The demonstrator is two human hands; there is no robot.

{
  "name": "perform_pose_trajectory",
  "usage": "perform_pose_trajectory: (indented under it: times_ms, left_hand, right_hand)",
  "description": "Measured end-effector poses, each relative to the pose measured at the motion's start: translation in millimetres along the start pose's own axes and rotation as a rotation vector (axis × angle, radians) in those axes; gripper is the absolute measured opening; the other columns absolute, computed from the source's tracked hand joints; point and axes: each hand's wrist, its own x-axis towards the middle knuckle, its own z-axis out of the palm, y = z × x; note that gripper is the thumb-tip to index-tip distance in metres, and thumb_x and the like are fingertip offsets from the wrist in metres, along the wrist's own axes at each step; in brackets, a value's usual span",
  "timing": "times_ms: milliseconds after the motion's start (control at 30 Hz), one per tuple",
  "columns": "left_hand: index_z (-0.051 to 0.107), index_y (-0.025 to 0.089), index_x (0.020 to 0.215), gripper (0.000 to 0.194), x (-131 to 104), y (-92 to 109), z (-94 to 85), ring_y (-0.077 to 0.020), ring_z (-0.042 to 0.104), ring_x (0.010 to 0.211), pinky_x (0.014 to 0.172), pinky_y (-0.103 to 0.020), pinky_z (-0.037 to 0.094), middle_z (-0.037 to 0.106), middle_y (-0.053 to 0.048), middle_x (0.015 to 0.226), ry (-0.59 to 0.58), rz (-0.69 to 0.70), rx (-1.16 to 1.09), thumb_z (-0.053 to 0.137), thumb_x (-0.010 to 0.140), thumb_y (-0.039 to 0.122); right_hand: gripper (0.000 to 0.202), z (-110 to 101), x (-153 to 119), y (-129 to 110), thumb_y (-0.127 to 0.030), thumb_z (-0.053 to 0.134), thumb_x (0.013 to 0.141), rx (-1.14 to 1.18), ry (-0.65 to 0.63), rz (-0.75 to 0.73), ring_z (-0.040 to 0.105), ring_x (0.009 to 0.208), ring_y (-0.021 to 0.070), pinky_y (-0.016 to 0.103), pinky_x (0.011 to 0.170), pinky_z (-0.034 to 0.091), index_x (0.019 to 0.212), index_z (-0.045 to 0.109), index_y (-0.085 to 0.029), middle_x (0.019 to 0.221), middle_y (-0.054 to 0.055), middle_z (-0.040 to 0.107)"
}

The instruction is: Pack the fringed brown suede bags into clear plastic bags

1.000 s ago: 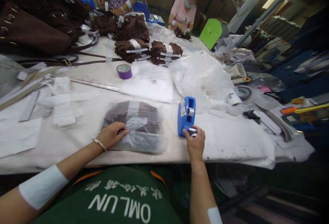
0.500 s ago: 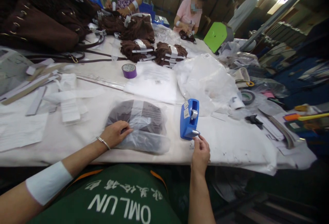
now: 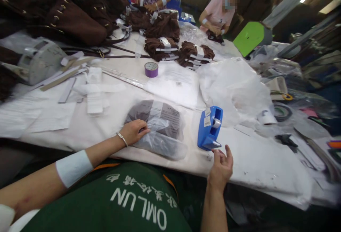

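While left hand (image 3: 133, 131) presses bagged pouch (image 3: 158, 127), right hand (image 3: 221, 166) nears tape dispenser (image 3: 209, 129).

Purple tape roll (image 3: 151, 69) beside white sheets (image 3: 174, 87); brown bags (image 3: 61, 19) behind.

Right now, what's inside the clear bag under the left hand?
The bag holds a folded dark brown item with a pale paper band across it. The left hand covers its near-left edge; the item's underside and any contents beneath cannot be seen.
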Motion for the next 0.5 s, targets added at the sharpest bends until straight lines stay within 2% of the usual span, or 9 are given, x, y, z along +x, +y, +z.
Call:
perform_pose_trajectory:
  times_ms: [100,167,233,300,400,433,500]
  left_hand:
    - [0.056,0.017,0.077,0.026,0,1,-0.1,-0.0168,0.053,0.075,0.071,-0.028,0.042,0.059,-0.004,0.077,-0.001,-0.022,0.000,0.049,0.089,0.038]
    - [0.056,0.016,0.077,0.026,-1,1,-0.3,-0.0166,0.053,0.075,0.072,-0.028,0.042,0.059,-0.003,0.077,0.000,-0.032,-0.008,0.049,0.090,0.038]
    - [0.056,0.016,0.076,0.027,-2,2,-0.5,-0.0162,0.053,0.074,0.071,-0.028,0.042,0.058,-0.003,0.076,-0.003,-0.036,-0.034,0.050,0.090,0.039]
    - [0.056,0.017,0.076,0.027,-2,1,-0.2,-0.0159,0.053,0.073,0.070,-0.027,0.042,0.058,-0.003,0.075,-0.005,-0.051,-0.066,0.050,0.089,0.039]
    - [0.057,0.017,0.077,0.027,2,-3,0.6,-0.0157,0.054,0.072,0.068,-0.026,0.042,0.059,-0.002,0.075,-0.015,-0.096,-0.084,0.050,0.089,0.041]
    - [0.057,0.017,0.077,0.028,3,-4,0.6,-0.0159,0.055,0.072,0.067,-0.026,0.043,0.059,-0.002,0.075,-0.019,-0.102,-0.080,0.049,0.089,0.041]
    - [0.057,0.018,0.077,0.029,2,-5,-1.0,-0.0169,0.056,0.073,0.068,-0.027,0.044,0.060,-0.003,0.076,-0.025,-0.092,-0.066,0.047,0.089,0.043]
  right_hand:
    - [0.063,-12,-1,10,-0.038,0.061,0.078,-0.108,0.032,0.008,0.058,0.101,0.0215,0.045,0.100,0.038,0.135,0.041,-0.018,0.080,0.002,0.065]
    - [0.066,-19,1,6,-0.038,0.062,0.078,-0.130,0.059,-0.024,0.059,0.098,0.0213,0.046,0.101,0.037,0.136,0.038,-0.019,0.084,0.002,0.065]
    - [0.069,-17,-1,-8,-0.037,0.061,0.079,-0.104,-0.050,-0.091,0.060,0.092,0.0199,0.046,0.099,0.038,0.139,0.033,-0.019,0.086,0.002,0.065]
    - [0.069,-2,-8,-31,-0.034,0.059,0.082,-0.077,-0.366,-0.198,0.060,0.088,0.0185,0.044,0.097,0.040,0.142,0.028,-0.021,0.084,0.000,0.064]
    - [0.062,47,-17,-66,-0.028,0.054,0.086,-0.126,-0.974,-0.435,0.058,0.088,0.0174,0.041,0.096,0.039,0.142,0.027,-0.026,0.081,-0.001,0.063]
    - [0.062,66,-19,-75,-0.025,0.054,0.085,-0.188,-1.100,-0.542,0.057,0.089,0.0175,0.041,0.096,0.038,0.141,0.029,-0.028,0.082,-0.001,0.063]
    - [0.065,99,-20,-87,-0.022,0.059,0.082,-0.383,-1.206,-0.726,0.055,0.091,0.0195,0.041,0.096,0.036,0.140,0.032,-0.028,0.082,0.001,0.063]
